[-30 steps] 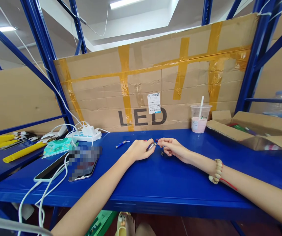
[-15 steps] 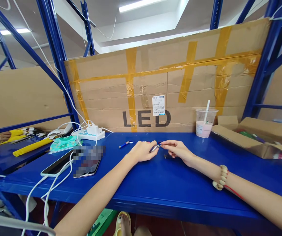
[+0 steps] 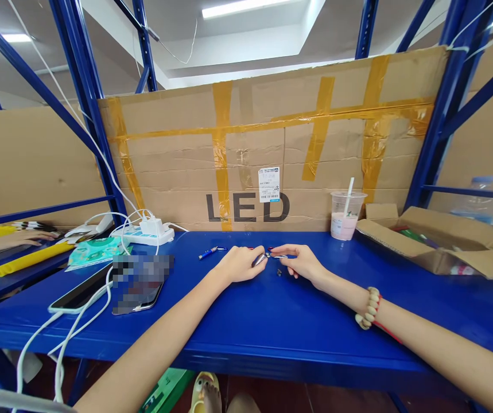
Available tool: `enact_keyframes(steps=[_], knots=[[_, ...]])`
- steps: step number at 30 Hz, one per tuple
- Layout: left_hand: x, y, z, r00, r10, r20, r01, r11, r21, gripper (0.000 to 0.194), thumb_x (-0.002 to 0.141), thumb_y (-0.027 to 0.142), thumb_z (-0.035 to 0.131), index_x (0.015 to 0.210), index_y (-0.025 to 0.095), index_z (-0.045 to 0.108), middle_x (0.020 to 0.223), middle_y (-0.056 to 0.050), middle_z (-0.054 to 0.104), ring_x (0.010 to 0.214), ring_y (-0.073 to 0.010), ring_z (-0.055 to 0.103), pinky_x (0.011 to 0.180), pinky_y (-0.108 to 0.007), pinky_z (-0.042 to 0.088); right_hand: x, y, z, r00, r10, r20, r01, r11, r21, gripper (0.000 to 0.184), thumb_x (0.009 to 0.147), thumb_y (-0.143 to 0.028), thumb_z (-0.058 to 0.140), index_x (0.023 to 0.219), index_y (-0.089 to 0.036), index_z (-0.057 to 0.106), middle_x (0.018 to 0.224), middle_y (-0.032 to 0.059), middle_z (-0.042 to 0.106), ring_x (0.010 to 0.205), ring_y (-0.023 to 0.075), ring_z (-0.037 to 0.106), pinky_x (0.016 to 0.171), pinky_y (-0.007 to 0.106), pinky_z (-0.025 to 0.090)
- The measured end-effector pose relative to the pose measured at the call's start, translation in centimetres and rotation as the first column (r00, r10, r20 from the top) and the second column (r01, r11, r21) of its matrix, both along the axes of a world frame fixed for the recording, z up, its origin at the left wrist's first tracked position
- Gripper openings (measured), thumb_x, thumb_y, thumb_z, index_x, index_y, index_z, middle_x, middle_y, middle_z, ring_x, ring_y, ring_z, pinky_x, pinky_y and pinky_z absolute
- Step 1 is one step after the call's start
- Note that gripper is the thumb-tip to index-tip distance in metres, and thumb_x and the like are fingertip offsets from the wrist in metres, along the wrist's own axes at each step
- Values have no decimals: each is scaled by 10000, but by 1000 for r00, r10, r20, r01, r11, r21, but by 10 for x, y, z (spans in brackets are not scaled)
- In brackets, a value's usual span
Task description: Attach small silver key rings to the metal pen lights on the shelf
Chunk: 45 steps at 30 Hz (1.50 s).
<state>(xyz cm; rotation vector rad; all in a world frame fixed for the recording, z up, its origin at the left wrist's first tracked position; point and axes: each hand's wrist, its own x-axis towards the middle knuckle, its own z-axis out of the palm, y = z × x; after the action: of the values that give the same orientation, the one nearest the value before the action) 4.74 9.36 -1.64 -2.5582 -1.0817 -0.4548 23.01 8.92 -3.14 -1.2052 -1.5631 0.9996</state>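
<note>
My left hand (image 3: 241, 265) is closed around a short, shiny silver pen part (image 3: 259, 260), whose end sticks out toward the right. Facing it, my right hand (image 3: 301, 262) pinches a slim metallic rod (image 3: 279, 256) between thumb and fingers. The tips of the two pieces are close together; whether they touch I cannot tell. Below the right fingertips lies a tiny dark piece (image 3: 279, 272). Small red bits show behind the fingers, mostly hidden. A blue pen (image 3: 207, 253) lies on the blue tabletop (image 3: 246, 327) to the left of my left hand.
Two phones (image 3: 80, 292) with white cables lie at left, near a green packet (image 3: 95, 252) and a white power strip (image 3: 154, 230). A drink cup (image 3: 343, 223) and an open carton (image 3: 427, 244) stand at right. Another person's hand (image 3: 18, 240) is far left.
The view has shifted slightly, so the scene sits further left. The slim rod now shows in my right fingers, pointing toward the left hand's silver part.
</note>
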Motion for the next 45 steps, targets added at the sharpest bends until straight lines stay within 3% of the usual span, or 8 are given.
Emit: enact_keyframes(steps=[5,11,17,25,32,41,45], knots=[[1,-1,0,1000,4,1,-4,1000,-10,261,869,382,306,912,196,485,705,-10,610,633,-163,588,518,-217,350,-1,2,-2,1000,-7,15,6,998,57,265,675,-183,590,936,-145,621,963,68,621,373,20,442,326,164,385],[1,2,-3,1000,-26,-12,26,1000,8,289,881,415,305,945,192,476,781,-8,622,669,-165,594,503,-216,340,-4,-2,1,999,-14,53,4,985,174,369,675,-407,606,912,-125,630,792,69,634,361,47,455,324,178,366],[1,2,-3,1000,15,-16,-16,1000,-13,283,882,412,303,973,200,467,743,-3,621,660,-173,595,515,-218,337,1,-1,-4,987,28,158,-65,970,233,319,672,-404,606,832,-131,645,712,46,635,370,55,465,361,180,362],[-2,4,-4,999,40,-14,-40,999,-28,274,874,420,311,951,211,471,722,1,618,671,-185,601,509,-215,327,2,-4,-5,884,-100,457,-65,941,332,184,695,-308,564,825,-216,657,770,-14,646,446,74,539,485,196,413],[-3,4,-4,999,48,-12,-48,998,-34,278,875,412,305,951,202,470,729,-4,620,670,-178,600,513,-209,334,1,-8,-3,841,-180,511,-38,921,387,193,691,-271,542,839,-246,663,827,-31,646,463,69,529,506,202,412],[-3,5,-5,999,54,-7,-54,998,-10,287,870,419,302,980,215,471,737,-6,624,676,-187,602,517,-216,344,1,-10,-2,833,-173,526,-49,923,382,228,693,-219,497,851,-246,659,938,-29,626,484,63,527,507,203,416],[-3,5,-6,999,33,-8,-33,999,-2,272,866,406,310,958,213,478,727,-2,621,669,-181,601,508,-215,338,0,-10,-1,817,-210,537,-25,917,398,216,684,-285,531,854,-254,662,894,-30,642,550,88,555,556,211,430]])
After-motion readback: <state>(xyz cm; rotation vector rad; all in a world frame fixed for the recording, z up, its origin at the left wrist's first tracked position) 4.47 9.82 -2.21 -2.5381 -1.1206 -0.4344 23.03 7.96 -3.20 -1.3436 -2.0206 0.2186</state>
